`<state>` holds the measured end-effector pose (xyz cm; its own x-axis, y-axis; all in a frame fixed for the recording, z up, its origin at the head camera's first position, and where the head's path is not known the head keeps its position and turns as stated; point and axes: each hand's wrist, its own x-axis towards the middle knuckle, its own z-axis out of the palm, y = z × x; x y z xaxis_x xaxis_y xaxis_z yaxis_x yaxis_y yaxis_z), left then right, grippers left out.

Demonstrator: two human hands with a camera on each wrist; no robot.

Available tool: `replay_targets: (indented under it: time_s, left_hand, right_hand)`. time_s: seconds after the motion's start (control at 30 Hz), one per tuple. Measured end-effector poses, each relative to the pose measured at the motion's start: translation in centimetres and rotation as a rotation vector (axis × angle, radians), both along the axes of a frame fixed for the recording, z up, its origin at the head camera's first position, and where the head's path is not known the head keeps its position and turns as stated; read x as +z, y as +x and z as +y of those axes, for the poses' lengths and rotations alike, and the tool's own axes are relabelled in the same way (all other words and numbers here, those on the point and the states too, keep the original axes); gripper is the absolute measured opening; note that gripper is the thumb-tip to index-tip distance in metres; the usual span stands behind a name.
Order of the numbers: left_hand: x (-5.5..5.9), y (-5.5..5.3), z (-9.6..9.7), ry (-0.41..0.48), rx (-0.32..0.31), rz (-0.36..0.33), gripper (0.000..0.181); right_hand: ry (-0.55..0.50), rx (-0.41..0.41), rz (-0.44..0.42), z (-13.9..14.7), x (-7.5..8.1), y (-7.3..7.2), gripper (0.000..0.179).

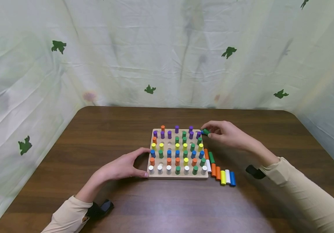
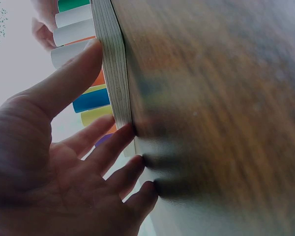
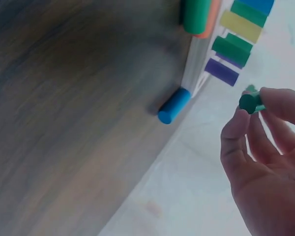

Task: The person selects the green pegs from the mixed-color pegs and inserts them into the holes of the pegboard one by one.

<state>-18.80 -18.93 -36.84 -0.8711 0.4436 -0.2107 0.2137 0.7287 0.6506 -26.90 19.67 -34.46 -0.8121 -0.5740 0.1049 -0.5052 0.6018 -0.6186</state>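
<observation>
A wooden pegboard [image 1: 178, 177] stands on the table, filled with rows of coloured pegs in purple, green, yellow, blue, orange and white. Along its left side rests my left hand [image 1: 123, 166], thumb near the front corner and fingers farther back; the left wrist view shows the thumb [image 2: 76, 73] against the board's edge. Beyond the board's back right corner, my right hand [image 1: 226, 131] pinches a green peg [image 3: 248, 103] between thumb and fingertips, held above the table. Below it a blue peg [image 3: 174, 105] lies on the table, by the board's edge.
Several loose pegs lie along the board's right side, among them a green peg [image 1: 211, 157], a yellow peg [image 1: 223, 178], a white peg [image 1: 227, 176] and a blue peg [image 1: 232, 179]. A pale curtain [image 1: 167, 55] hangs behind the brown table [image 1: 111, 126].
</observation>
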Motion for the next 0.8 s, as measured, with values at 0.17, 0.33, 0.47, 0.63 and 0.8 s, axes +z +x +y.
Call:
replay_targets:
  time_s: [0.17,0.33,0.47,0.63,0.8]
  left_hand:
    - [0.1,0.1,0.1,-0.002,0.005,-0.003,0.084]
    - [0.1,0.1,0.1,-0.005,0.010,-0.005,0.083]
    - [0.0,0.0,0.1,-0.008,0.009,-0.003,0.083]
    - [0.0,0.0,0.1,-0.007,0.005,-0.001,0.083]
    - [-0.1,-0.1,0.0,-0.009,0.013,-0.004,0.083]
  right_hand:
    - [-0.051,0.020,0.003,-0.6,0.6,0.3,0.030]
    - [-0.096,0.046,0.010,-1.4,0.9,0.4,0.028]
    - [-0.112,0.052,0.016,-1.9,1.2,0.5,0.026]
    - [-0.115,0.061,0.023,-2.6,1.5,0.7,0.025]
    - [-0.118,0.090,0.038,-3.4,1.9,0.7,0.026]
